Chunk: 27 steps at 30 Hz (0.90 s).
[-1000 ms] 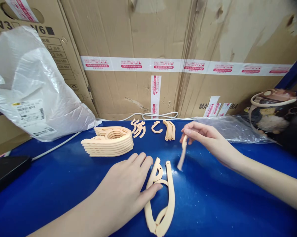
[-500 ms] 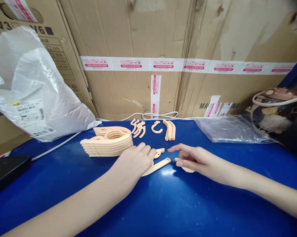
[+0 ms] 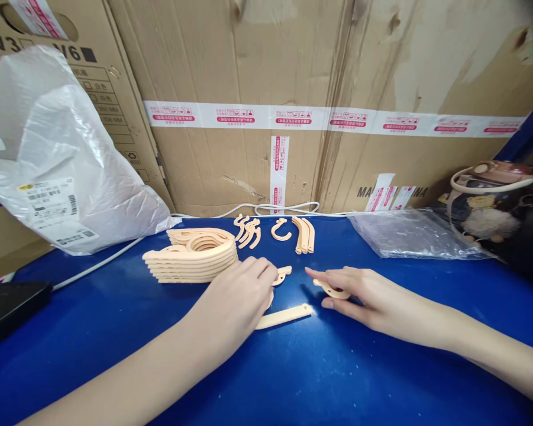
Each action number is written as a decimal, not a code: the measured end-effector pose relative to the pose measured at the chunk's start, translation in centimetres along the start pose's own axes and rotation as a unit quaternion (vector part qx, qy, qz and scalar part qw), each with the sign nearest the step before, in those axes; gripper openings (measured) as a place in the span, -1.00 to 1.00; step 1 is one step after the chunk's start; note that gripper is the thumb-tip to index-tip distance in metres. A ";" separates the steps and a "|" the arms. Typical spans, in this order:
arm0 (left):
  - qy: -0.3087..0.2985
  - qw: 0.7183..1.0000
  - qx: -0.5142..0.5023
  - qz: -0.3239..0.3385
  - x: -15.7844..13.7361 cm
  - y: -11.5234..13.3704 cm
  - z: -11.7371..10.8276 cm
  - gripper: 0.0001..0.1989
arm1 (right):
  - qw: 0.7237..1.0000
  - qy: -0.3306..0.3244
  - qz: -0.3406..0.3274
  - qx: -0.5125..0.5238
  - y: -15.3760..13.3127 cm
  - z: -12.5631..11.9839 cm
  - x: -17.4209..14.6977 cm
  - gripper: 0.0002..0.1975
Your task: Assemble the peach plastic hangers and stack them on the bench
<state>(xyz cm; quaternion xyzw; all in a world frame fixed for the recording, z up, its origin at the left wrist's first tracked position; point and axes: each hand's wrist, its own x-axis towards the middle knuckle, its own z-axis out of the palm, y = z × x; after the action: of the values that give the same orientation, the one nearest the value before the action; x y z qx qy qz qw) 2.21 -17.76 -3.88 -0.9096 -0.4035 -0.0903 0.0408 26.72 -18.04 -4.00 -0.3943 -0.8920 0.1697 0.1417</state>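
My left hand (image 3: 246,293) is closed around beige plastic clothes hanger parts, its palm turned down and its fingertips hidden. From beneath it a flat hanger arm (image 3: 284,316) with a hole at its tip sticks out to the right. Above that, a shorter beige end (image 3: 284,273) also juts out. In my right hand (image 3: 357,291) a curved beige hanger hook (image 3: 335,290) sits between thumb and fingers, its knobbed end facing left. A gap separates the two hands. Left of my left hand lies a stack of beige hanger parts (image 3: 190,263).
Loose hooks (image 3: 248,231), a single hook (image 3: 281,229) and a few hanger arms (image 3: 304,235) lie at the back of the blue table (image 3: 337,373). Clear plastic (image 3: 408,234) and a bag (image 3: 490,201) are right; a white parcel bag (image 3: 66,160) and black device (image 3: 15,310) left.
The hanger arm under my left hand has swung toward me at its free end. My right fingers have shifted on the hook, which has risen slightly and shows more of its curve.
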 end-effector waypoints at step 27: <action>-0.002 0.979 -0.192 0.069 -0.4 0.7 1.5 -0.85 | 1.000 -0.009 0.004 -0.023 -0.8 1.5 0.1 -0.63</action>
<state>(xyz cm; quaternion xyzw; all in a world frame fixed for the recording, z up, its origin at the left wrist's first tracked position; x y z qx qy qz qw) 2.67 -18.28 -5.39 -0.9262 -0.3153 -0.1612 -0.1292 25.53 -18.74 -4.99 -0.3996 -0.8954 0.1530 0.1233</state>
